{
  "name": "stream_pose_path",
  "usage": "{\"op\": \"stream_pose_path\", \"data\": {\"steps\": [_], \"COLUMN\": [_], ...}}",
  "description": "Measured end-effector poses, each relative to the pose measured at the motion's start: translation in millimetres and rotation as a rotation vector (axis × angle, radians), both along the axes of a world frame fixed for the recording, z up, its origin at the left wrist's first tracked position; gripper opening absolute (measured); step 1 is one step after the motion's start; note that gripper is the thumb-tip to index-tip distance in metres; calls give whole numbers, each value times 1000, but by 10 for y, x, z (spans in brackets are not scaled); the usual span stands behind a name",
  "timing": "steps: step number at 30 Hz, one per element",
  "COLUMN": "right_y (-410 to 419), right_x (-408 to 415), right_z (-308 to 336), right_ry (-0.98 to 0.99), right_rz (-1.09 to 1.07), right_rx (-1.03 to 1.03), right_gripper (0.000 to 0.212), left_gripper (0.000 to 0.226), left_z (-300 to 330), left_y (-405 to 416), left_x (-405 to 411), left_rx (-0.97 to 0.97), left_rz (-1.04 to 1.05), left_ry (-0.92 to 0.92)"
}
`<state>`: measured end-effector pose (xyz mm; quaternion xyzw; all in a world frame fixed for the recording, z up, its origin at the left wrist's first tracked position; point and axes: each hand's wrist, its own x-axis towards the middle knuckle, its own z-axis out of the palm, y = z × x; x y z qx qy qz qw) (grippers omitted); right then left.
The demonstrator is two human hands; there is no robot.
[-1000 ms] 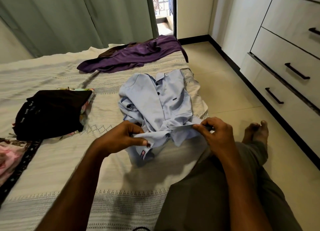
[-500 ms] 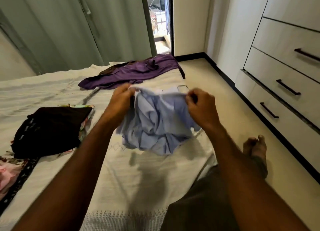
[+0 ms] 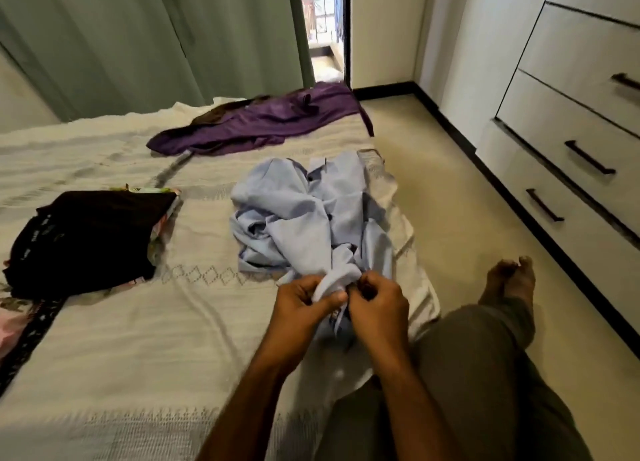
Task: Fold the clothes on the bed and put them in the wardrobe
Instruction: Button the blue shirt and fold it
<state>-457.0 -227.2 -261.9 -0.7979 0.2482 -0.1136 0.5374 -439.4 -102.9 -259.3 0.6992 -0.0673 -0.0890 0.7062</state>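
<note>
A light blue shirt (image 3: 304, 215) lies crumpled on the cream bed (image 3: 138, 339), near its right edge. My left hand (image 3: 304, 305) and my right hand (image 3: 377, 308) are close together at the shirt's near end, each pinching a bunch of its fabric. A purple garment (image 3: 263, 121) lies spread at the far end of the bed. A folded black garment (image 3: 86, 232) tops a small pile at the left. The white wardrobe (image 3: 571, 114) with dark drawer handles stands along the right wall.
Patterned pink and dark cloth (image 3: 14, 318) shows at the bed's left edge. My leg in grey trousers (image 3: 467, 374) and bare foot (image 3: 509, 280) hang over the beige floor (image 3: 450, 201) between bed and wardrobe. Green curtains (image 3: 156, 38) and an open doorway (image 3: 325, 28) stand behind.
The blue shirt, held up in the air half a second ago, is back down on the bed. My hands have come down and drawn together at its near end.
</note>
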Motion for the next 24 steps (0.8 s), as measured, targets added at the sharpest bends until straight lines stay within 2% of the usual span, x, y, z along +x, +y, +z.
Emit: {"op": "stream_pose_path", "data": {"steps": [3,7,9,13,19,24], "right_y": [-70,-108,-105,-105,-75,-55], "right_x": [-35,-36,-46,-68,-99,-99], "right_z": [-67,-112,-105,-64,-23,-30], "right_ry": [-49,-127,-173,-218,-260,-278], "right_rz": [0,23,45,75,130,124], "right_rx": [70,218,248,239,204,141], "right_gripper": [12,14,16,6,7,11], "left_gripper": [18,23,18,11,10,7], "left_z": [-56,-6,-6,42,74,119], "left_y": [-42,-122,-110,-89,-128,-181], "left_x": [-100,-120,-105,-108,-127,-164], "left_rx": [-104,-187,-149,-20,119,139], "left_rz": [39,205,242,269,385,356], "left_ry": [84,141,117,43,-109,-185]}}
